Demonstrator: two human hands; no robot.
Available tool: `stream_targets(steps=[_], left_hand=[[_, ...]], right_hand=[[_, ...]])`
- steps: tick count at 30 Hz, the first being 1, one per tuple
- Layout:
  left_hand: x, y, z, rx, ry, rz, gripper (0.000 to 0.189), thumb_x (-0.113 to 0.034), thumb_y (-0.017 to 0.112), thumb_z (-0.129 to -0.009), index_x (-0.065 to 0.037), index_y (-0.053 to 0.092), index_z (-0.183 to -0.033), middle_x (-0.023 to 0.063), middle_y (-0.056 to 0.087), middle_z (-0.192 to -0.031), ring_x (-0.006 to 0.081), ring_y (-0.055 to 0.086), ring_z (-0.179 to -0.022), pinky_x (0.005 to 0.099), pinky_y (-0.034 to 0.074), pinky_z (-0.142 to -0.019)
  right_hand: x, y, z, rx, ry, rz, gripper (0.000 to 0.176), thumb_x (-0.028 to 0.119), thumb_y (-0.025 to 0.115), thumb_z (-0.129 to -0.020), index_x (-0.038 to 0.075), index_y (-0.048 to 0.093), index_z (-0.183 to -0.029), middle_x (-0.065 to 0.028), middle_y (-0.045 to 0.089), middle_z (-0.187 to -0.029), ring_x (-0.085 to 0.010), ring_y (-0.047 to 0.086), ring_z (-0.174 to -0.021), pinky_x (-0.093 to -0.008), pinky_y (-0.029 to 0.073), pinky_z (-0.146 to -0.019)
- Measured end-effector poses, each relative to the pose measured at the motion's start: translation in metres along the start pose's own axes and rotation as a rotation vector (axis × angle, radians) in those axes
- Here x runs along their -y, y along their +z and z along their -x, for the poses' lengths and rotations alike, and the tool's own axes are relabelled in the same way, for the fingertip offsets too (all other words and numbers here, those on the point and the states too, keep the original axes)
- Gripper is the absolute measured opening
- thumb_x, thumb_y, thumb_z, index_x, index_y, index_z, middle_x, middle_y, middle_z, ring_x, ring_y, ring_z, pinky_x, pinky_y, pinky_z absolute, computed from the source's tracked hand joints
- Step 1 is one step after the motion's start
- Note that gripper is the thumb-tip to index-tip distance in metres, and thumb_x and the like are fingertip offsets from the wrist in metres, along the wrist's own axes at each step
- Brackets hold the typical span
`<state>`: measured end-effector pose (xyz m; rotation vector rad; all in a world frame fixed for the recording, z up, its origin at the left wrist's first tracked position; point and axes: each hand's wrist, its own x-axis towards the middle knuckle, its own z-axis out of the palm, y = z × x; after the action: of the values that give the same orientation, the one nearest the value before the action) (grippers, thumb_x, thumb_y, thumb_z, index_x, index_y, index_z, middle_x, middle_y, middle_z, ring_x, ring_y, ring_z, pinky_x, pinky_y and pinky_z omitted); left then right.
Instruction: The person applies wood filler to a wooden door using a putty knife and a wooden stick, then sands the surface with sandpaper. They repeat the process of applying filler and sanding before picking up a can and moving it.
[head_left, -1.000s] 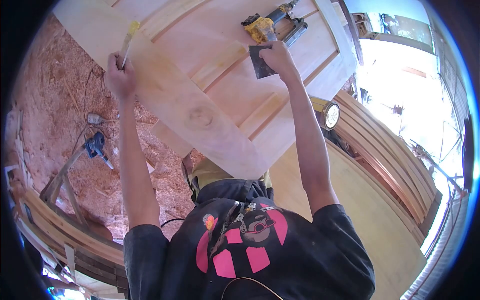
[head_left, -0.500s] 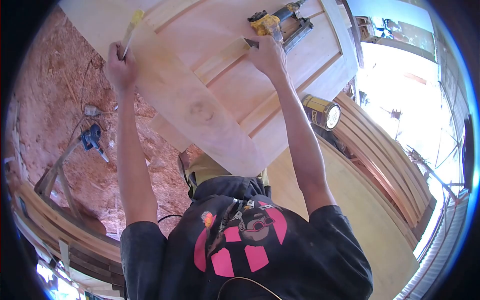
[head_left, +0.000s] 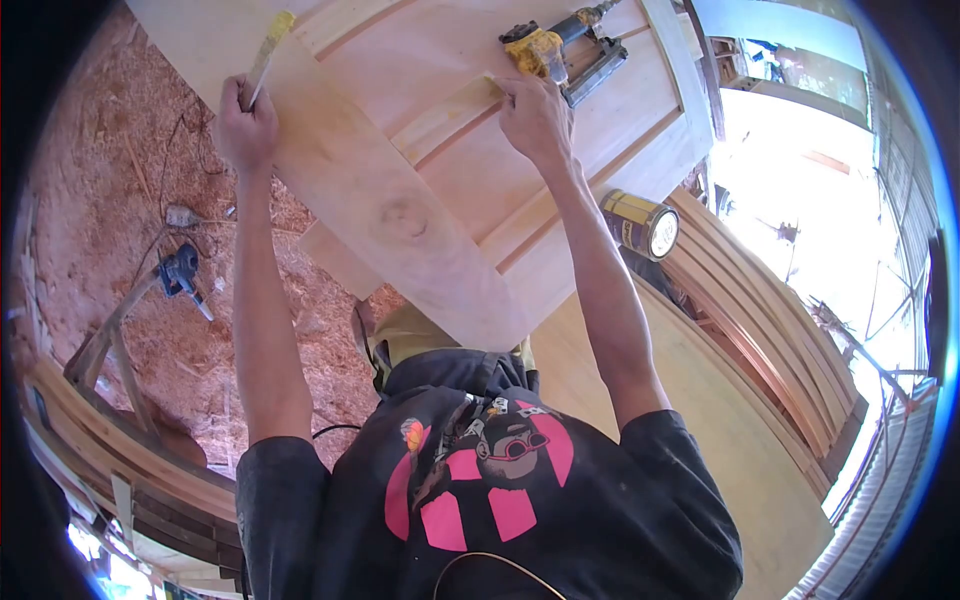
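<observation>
My left hand (head_left: pixel 247 130) is closed round a thin flat stick (head_left: pixel 268 52) with a yellow-smeared upper end, held above the left edge of a pale wooden panel. Across that panel lies a wide board (head_left: pixel 400 215). My right hand (head_left: pixel 538 120) is over the panel, its fingers pressed together at the end of a short wooden strip (head_left: pixel 450 118); what is between them, if anything, is hidden. Just beyond that hand lies a yellow and black nail gun (head_left: pixel 540 52), touching or very near the fingers.
A yellow-labelled can (head_left: pixel 640 222) stands at the panel's right side. Long planks (head_left: pixel 770 310) are stacked beyond it. Below on the left, a blue blower (head_left: pixel 183 270) and cords lie over a floor strewn with reddish shavings (head_left: pixel 250 370).
My right fingers have shifted slightly; a small dark piece seen between them earlier no longer shows. My left hand keeps the stick almost in place.
</observation>
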<state>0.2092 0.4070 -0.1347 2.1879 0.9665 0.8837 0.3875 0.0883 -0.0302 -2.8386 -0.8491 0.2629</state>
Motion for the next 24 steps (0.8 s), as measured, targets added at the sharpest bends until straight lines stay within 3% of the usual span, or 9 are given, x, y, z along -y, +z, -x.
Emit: stream_targets(steps=[5,9,12,14,17,24], left_hand=[[0.000,-0.001,0.001,-0.030,0.033,0.001,0.010,-0.023,0.068,-0.092,-0.014,0.065,-0.095,0.0107,0.068,-0.071,0.0375,0.069,-0.066,0.0486,0.051,-0.058],[0.004,0.002,0.000,-0.017,0.022,-0.012,0.009,-0.022,0.067,-0.093,-0.014,0.065,-0.095,0.0108,0.067,-0.069,0.0368,0.068,-0.063,0.0480,0.050,-0.057],[0.005,0.002,0.000,-0.022,0.029,0.002,0.009,-0.023,0.067,-0.093,-0.014,0.065,-0.094,0.0109,0.067,-0.069,0.0366,0.068,-0.063,0.0478,0.050,-0.056],[0.005,0.002,0.001,-0.021,0.030,0.020,0.010,-0.023,0.067,-0.093,-0.014,0.065,-0.094,0.0110,0.067,-0.069,0.0366,0.068,-0.063,0.0476,0.050,-0.056],[0.002,0.001,0.000,0.001,0.010,0.002,0.011,-0.024,0.067,-0.093,-0.014,0.066,-0.095,0.0116,0.067,-0.069,0.0371,0.068,-0.063,0.0477,0.050,-0.056],[0.012,0.005,-0.002,-0.045,0.032,-0.005,0.014,-0.026,0.067,-0.091,-0.015,0.068,-0.099,0.0116,0.069,-0.071,0.0373,0.070,-0.067,0.0474,0.052,-0.058]], right_hand=[[0.012,0.030,0.016,-0.121,-0.067,0.086,0.034,0.012,0.063,-0.089,0.018,0.077,-0.119,-0.0013,0.071,-0.121,-0.0290,0.062,-0.116,-0.0469,0.054,-0.096],[0.008,0.004,0.020,-0.018,-0.069,0.091,0.037,0.009,0.061,-0.088,0.017,0.077,-0.119,-0.0023,0.071,-0.124,-0.0295,0.061,-0.119,-0.0439,0.055,-0.097],[-0.008,-0.007,0.005,-0.078,-0.089,-0.019,0.039,0.007,0.058,-0.087,0.016,0.078,-0.119,-0.0076,0.074,-0.119,-0.0335,0.066,-0.113,-0.0435,0.056,-0.094],[-0.004,-0.013,-0.003,0.083,0.087,-0.094,0.034,0.015,0.059,-0.085,0.016,0.080,-0.111,-0.0136,0.076,-0.105,-0.0375,0.070,-0.103,-0.0483,0.057,-0.086],[-0.005,-0.001,-0.014,0.085,0.118,-0.096,0.034,0.018,0.060,-0.084,0.016,0.080,-0.112,-0.0179,0.075,-0.097,-0.0412,0.071,-0.096,-0.0493,0.056,-0.086],[0.010,-0.011,-0.015,0.085,0.033,0.006,0.032,0.018,0.061,-0.083,0.016,0.081,-0.108,-0.0179,0.075,-0.104,-0.0394,0.071,-0.099,-0.0493,0.056,-0.087]])
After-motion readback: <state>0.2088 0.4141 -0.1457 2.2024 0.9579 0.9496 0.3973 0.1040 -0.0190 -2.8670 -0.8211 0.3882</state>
